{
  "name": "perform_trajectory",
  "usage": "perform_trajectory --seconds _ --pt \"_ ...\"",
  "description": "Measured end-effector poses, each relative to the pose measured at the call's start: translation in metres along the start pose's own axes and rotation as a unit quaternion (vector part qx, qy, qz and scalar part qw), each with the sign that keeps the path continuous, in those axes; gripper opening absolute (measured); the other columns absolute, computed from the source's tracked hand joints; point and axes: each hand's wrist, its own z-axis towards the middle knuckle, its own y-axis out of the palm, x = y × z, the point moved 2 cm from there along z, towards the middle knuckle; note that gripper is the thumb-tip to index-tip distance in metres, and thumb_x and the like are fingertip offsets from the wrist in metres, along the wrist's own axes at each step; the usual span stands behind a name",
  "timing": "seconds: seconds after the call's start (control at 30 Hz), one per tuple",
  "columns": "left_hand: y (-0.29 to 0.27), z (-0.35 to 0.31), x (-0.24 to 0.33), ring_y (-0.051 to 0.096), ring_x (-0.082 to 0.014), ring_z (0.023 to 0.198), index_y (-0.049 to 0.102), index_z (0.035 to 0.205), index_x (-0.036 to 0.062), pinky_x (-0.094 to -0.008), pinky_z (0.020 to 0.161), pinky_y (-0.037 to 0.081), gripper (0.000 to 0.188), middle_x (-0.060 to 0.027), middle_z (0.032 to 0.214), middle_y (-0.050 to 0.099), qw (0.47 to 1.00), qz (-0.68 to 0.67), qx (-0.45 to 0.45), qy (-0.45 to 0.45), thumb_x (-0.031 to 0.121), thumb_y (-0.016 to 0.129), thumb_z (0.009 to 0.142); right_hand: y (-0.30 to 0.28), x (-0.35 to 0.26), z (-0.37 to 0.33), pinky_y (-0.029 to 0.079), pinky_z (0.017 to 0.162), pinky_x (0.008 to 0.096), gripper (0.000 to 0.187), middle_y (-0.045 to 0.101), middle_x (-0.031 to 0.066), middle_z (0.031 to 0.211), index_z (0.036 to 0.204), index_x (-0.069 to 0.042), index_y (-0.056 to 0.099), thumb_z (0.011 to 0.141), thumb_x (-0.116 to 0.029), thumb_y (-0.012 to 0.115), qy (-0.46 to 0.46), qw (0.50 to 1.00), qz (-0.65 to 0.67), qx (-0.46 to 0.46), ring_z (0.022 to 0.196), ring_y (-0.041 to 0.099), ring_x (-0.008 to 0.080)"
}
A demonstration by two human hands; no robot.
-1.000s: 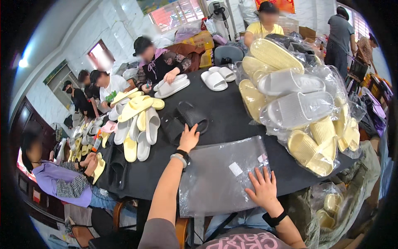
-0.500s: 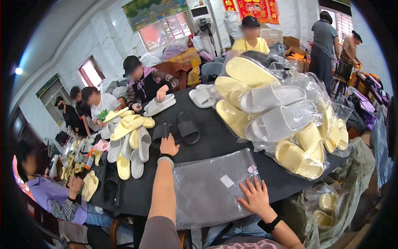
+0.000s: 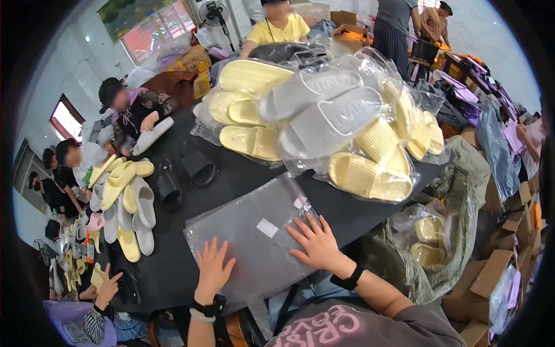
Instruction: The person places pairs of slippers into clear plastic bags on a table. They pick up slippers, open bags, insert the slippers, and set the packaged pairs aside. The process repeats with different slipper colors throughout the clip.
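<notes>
Both my hands lie spread on a stack of clear plastic bags point(image 3: 248, 243) at the table's near edge. My left hand point(image 3: 214, 267) rests on the bags' left part, fingers apart and holding nothing. My right hand point(image 3: 315, 243) presses flat near their right edge, beside a white label point(image 3: 266, 228); it is open too. Beyond the bags, two black slippers lie apart: one point(image 3: 169, 185) on its side, the other point(image 3: 198, 165) farther back. A large heap of bagged yellow and grey slippers point(image 3: 329, 115) stands beyond my right hand.
Loose yellow and grey slippers point(image 3: 124, 202) are piled at the left of the black table point(image 3: 173, 243). Right of the table stands a sack point(image 3: 457, 191) holding bagged yellow slippers. Cardboard boxes point(image 3: 491, 274) crowd the right floor. Co-workers sit around the table; one point(image 3: 130, 110) handles a light slipper.
My left hand has left the black slipper and come back onto the plastic bags. The right hand stays on them. My view has turned right and down.
</notes>
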Motion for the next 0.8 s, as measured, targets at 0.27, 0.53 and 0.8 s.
perform_trajectory --seconds 0.27,0.53,0.8 --pt "0.052 -0.032 -0.039 0.019 -0.0388 0.147 0.030 0.151 0.0036 -0.0559 0.118 0.010 0.065 -0.0226 0.158 0.023 0.994 0.007 0.084 -0.064 0.035 0.050 0.098 0.001 -0.002 0.001 0.023 0.114 0.0572 0.063 0.044 0.0091 0.148 0.144 -0.022 0.046 0.091 -0.056 0.052 -0.005 1.000 -0.014 0.022 0.140 0.033 0.0364" --pt "0.030 -0.036 0.036 0.027 -0.0430 0.142 0.044 0.145 0.0094 -0.0615 0.115 0.013 0.063 -0.0223 0.152 0.035 0.996 -0.027 0.088 0.003 0.040 0.058 0.092 0.000 -0.001 0.004 0.025 0.113 0.0576 0.065 0.043 0.0094 0.149 0.144 -0.021 0.045 0.091 -0.057 0.052 -0.004 0.999 -0.038 -0.010 0.141 0.033 0.0367" --pt "0.054 -0.041 0.046 0.026 -0.0448 0.142 0.045 0.145 0.0099 -0.0623 0.114 0.013 0.069 -0.0221 0.153 0.033 0.992 -0.015 0.125 -0.021 0.050 0.058 0.090 -0.146 0.031 0.063 0.041 0.100 0.0471 0.079 0.047 0.0178 0.139 0.144 -0.009 0.041 0.076 -0.027 0.077 0.031 0.986 0.022 0.165 0.126 0.046 0.0367"
